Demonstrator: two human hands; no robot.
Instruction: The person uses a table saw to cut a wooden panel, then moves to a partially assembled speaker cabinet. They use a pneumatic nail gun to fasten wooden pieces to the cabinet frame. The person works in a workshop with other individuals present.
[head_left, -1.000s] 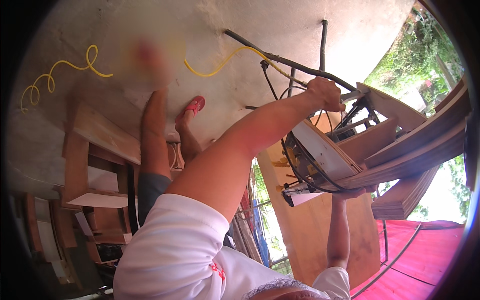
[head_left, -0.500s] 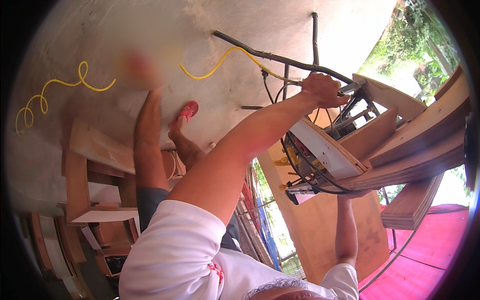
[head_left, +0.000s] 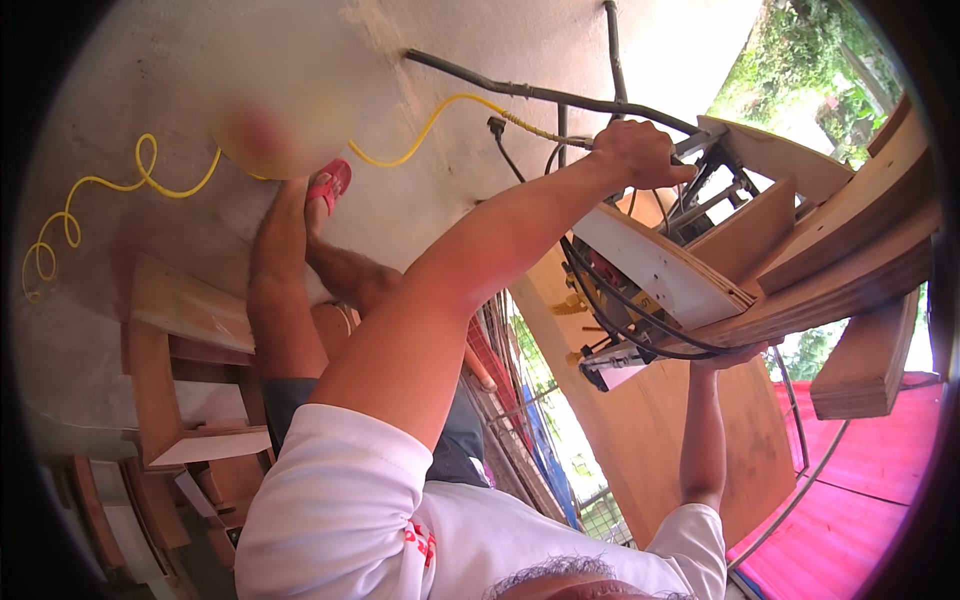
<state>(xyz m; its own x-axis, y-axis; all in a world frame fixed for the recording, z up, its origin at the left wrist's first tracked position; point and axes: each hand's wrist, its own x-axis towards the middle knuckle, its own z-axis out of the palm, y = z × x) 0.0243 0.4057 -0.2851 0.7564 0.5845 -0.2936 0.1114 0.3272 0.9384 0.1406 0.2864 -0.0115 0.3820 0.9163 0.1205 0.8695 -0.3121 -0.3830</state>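
My left hand (head_left: 640,155) is closed in a fist round the end of a yellow hose's tool, most of which the fingers hide. It is beside a black and metal machine (head_left: 705,210) set in a wooden frame with plywood side panels (head_left: 660,265). The yellow hose (head_left: 440,115) runs to this hand from the left. My right hand (head_left: 735,357) touches the lower edge of a long wooden board (head_left: 840,285) below the machine. Its fingers are mostly hidden by the board. Black cables (head_left: 630,315) loop down between the machine and the board.
Bare legs in dark shorts (head_left: 290,395), with a red sandal (head_left: 330,185) on one foot, stretch up the left side. Wooden frames (head_left: 155,385) stand at the left. Dark bent metal bars (head_left: 530,90) lie above the machine. A large plywood sheet (head_left: 640,450) leans behind my right arm.
The whole view has shifted slightly. The sandaled foot has moved up and left, closer to the other leg. Both my hands keep their places on the machine and the board.
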